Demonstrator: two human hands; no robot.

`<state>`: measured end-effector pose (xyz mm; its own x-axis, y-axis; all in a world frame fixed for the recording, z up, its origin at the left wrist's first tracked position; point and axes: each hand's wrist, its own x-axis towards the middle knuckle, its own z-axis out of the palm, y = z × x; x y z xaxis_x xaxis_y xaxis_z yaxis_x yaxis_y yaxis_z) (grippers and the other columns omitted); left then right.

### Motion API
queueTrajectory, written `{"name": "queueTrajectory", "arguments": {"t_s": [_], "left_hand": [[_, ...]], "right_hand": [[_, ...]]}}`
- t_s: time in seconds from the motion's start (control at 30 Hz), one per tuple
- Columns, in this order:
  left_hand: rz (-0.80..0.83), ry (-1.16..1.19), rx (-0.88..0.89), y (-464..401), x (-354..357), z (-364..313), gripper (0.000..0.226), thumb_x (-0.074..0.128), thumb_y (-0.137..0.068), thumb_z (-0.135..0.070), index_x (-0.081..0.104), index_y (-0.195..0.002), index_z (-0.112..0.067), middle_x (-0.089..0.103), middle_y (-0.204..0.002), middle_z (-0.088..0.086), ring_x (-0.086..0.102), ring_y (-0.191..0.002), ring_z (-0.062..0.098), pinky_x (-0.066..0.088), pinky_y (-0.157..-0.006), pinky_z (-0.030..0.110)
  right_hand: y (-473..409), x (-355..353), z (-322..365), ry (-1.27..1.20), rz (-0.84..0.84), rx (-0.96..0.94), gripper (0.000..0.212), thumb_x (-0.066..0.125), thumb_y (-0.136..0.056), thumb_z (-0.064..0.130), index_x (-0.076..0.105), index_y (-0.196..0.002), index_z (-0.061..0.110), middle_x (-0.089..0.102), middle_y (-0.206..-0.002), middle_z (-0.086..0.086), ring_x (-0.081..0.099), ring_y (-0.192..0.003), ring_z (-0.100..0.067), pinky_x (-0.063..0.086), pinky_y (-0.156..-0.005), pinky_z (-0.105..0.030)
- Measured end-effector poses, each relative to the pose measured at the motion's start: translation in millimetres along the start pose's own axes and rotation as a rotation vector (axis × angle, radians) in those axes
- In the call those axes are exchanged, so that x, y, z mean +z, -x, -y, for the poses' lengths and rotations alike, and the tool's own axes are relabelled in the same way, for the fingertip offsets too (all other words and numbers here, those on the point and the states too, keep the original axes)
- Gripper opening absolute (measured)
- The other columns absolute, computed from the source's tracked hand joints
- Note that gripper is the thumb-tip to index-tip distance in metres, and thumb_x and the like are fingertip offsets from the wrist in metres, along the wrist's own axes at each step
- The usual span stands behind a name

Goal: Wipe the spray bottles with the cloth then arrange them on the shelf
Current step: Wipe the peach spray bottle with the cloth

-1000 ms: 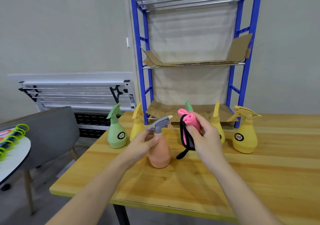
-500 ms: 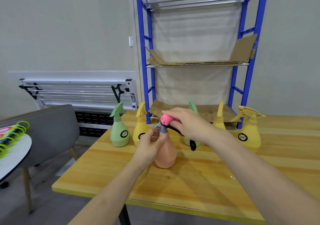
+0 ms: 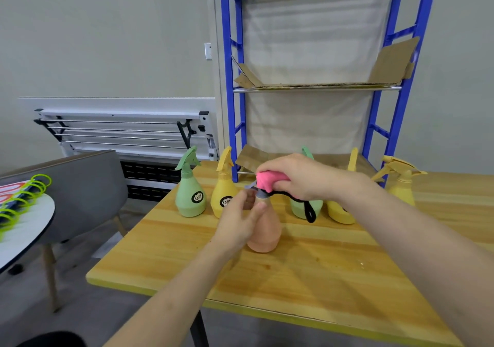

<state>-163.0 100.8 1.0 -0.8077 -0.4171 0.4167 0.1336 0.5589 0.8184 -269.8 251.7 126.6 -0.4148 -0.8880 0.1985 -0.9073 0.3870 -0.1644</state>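
Six spray bottles stand on the wooden surface (image 3: 307,274) in the head view. My left hand (image 3: 238,226) grips the neck of the peach bottle (image 3: 264,229), fingers curled around it below the grey trigger head. My right hand (image 3: 302,178) holds the pink cloth (image 3: 268,181) bunched up and presses it on top of this trigger head; a black loop of the cloth hangs down below my right hand. Beyond my left hand stand a green bottle (image 3: 189,191) and a yellow bottle (image 3: 224,191). Behind my right hand, partly hidden, are a second green bottle (image 3: 300,207) and another yellow one (image 3: 344,210). To the right of my right hand stands the last yellow bottle (image 3: 401,183). Further behind my hands rises the blue shelf (image 3: 315,87), with cardboard lying on its levels.
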Motion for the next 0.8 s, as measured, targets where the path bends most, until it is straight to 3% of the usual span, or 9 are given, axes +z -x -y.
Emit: {"name": "queueTrajectory", "arguments": {"t_s": [0.07, 0.17, 0.27, 0.37, 0.5, 0.6, 0.7, 0.8], "left_hand": [[0.006, -0.016, 0.000, 0, 0, 0, 0.033, 0.065, -0.100, -0.029, 0.056, -0.129, -0.017, 0.054, -0.108, -0.026, 0.049, -0.095, -0.030, 0.039, -0.078, -0.002], [-0.001, -0.015, 0.001, 1, 0, 0, 0.027, 0.065, -0.100, -0.028, 0.055, -0.124, -0.021, 0.056, -0.107, -0.025, 0.051, -0.095, -0.029, 0.040, -0.079, 0.000], [-0.054, 0.012, 0.016, 1, 2, -1, 0.019, 0.069, -0.098, -0.026, 0.061, -0.115, -0.020, 0.068, -0.106, -0.012, 0.060, -0.096, -0.011, 0.046, -0.080, 0.010], [-0.072, 0.013, 0.029, 1, 4, 0, 0.016, 0.068, -0.098, -0.024, 0.064, -0.112, -0.016, 0.071, -0.103, -0.005, 0.063, -0.094, -0.002, 0.050, -0.080, 0.019], [-0.027, 0.005, 0.038, 2, 0, 1, 0.021, 0.066, -0.099, -0.030, 0.061, -0.116, -0.019, 0.066, -0.108, -0.015, 0.058, -0.098, -0.014, 0.043, -0.081, 0.006], [-0.009, -0.031, 0.027, 3, -1, 0, 0.030, 0.066, -0.097, -0.041, 0.054, -0.120, -0.026, 0.060, -0.111, -0.022, 0.052, -0.101, -0.025, 0.039, -0.081, 0.000], [-0.006, -0.040, 0.010, 3, 0, 0, 0.041, 0.062, -0.090, -0.053, 0.053, -0.121, -0.029, 0.060, -0.112, -0.023, 0.052, -0.103, -0.025, 0.041, -0.084, 0.004], [-0.030, -0.022, -0.001, 2, 2, 3, 0.039, 0.063, -0.088, -0.052, 0.055, -0.120, -0.030, 0.064, -0.113, -0.019, 0.055, -0.105, -0.021, 0.045, -0.088, 0.014]], "right_hand": [[2, -3, -5, -0.014, 0.031, 0.006, 0.045, 0.069, -0.098, 0.017, 0.063, -0.137, 0.038, 0.067, -0.136, 0.009, 0.058, -0.126, -0.021, 0.047, -0.108, -0.045], [0, 1, -2, -0.096, -0.027, 0.059, 0.034, 0.078, -0.093, 0.026, 0.068, -0.122, 0.040, 0.070, -0.120, 0.009, 0.063, -0.113, -0.020, 0.053, -0.100, -0.046], [-1, 14, 12, -0.138, -0.139, 0.114, 0.027, 0.085, -0.085, 0.044, 0.067, -0.102, 0.034, 0.068, -0.103, 0.006, 0.063, -0.101, -0.021, 0.055, -0.086, -0.042], [0, 23, 23, -0.129, -0.232, 0.127, 0.030, 0.082, -0.086, 0.048, 0.066, -0.098, 0.026, 0.067, -0.097, 0.002, 0.061, -0.094, -0.024, 0.051, -0.079, -0.041], [-3, 16, 13, -0.156, -0.121, 0.058, 0.012, 0.076, -0.093, 0.037, 0.071, -0.102, 0.032, 0.069, -0.098, 0.004, 0.064, -0.099, -0.025, 0.052, -0.083, -0.040], [1, 2, -1, -0.128, 0.018, 0.012, 0.025, 0.071, -0.098, 0.030, 0.069, -0.120, 0.041, 0.070, -0.113, 0.008, 0.062, -0.109, -0.021, 0.052, -0.095, -0.044], [1, -2, -5, -0.096, 0.059, 0.010, 0.032, 0.070, -0.099, 0.027, 0.065, -0.129, 0.038, 0.068, -0.122, 0.007, 0.059, -0.113, -0.021, 0.051, -0.098, -0.044], [-2, 8, 1, -0.156, -0.043, 0.066, 0.029, 0.078, -0.093, 0.038, 0.068, -0.120, 0.035, 0.065, -0.112, 0.008, 0.060, -0.106, -0.019, 0.053, -0.089, -0.040]]}}
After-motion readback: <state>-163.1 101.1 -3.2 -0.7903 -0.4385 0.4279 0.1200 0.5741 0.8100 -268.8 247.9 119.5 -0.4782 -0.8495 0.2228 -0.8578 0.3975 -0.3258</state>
